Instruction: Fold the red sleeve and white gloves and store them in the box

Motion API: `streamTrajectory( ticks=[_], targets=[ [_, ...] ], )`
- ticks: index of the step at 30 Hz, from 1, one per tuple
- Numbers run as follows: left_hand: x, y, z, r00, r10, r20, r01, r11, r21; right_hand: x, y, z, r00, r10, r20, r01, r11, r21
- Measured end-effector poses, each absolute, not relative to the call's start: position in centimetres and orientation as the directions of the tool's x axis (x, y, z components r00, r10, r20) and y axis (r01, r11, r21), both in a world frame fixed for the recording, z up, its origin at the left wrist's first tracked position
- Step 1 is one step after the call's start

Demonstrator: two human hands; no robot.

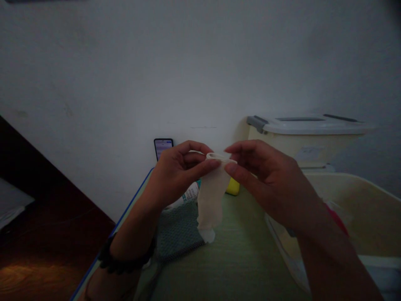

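A pale cream sock or glove hangs down between my two hands in the middle of the view. My left hand pinches the left side of its rolled opening between thumb and fingers. My right hand pinches the right side of the same opening. The item's lower end dangles just above a grey knitted cloth lying on the green mat. A dark beaded band sits on my left wrist.
A phone leans against the white wall. A yellow object and a printed packet lie behind the hanging item. A cream lidded bin and an open cream tub stand at the right. Dark wooden floor lies to the left.
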State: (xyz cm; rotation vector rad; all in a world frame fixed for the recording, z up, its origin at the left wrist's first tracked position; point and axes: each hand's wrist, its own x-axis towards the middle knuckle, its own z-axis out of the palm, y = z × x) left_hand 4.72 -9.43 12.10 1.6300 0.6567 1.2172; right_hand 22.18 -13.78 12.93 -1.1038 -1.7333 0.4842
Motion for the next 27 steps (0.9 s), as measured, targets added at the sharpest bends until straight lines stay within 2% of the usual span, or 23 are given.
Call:
streamTrajectory(
  ticks=[6, 8, 11, 14, 22, 27],
  targets=[
    [5.2, -9.7, 12.0, 0.413, 0.803, 0.430, -0.274, -0.341, 0.899, 21.9, -13.8, 12.9, -0.164, 0.873, 0.460, 0.419, 0.484, -0.768],
    [5.1, -9.6, 11.8, 0.447, 0.789, 0.422, -0.360, -0.273, 0.892, 21.9, -13.9, 13.1, -0.119, 0.877, 0.465, 0.384, 0.473, -0.793],
    [5.4, -9.4, 11.2, 0.588, 0.708, 0.391, -0.434, -0.132, 0.891, 22.0, -13.9, 13.2, -0.004, 0.870, 0.494, 0.316, 0.470, -0.824],
    [6.4, -9.4, 10.3, 0.664, 0.681, 0.309, -0.358, -0.074, 0.931, 22.2, -13.8, 13.2, 0.084, 0.843, 0.531, 0.260, 0.495, -0.829],
    [7.0, -8.7, 9.3, 0.668, 0.729, 0.153, -0.141, -0.078, 0.987, 23.1, -12.7, 12.7, 0.246, 0.786, 0.567, 0.077, 0.567, -0.820],
    [6.5, -8.4, 9.3, 0.760, 0.648, 0.047, 0.036, -0.113, 0.993, 24.3, -12.3, 13.0, 0.353, 0.729, 0.587, -0.011, 0.631, -0.776]
  ],
)
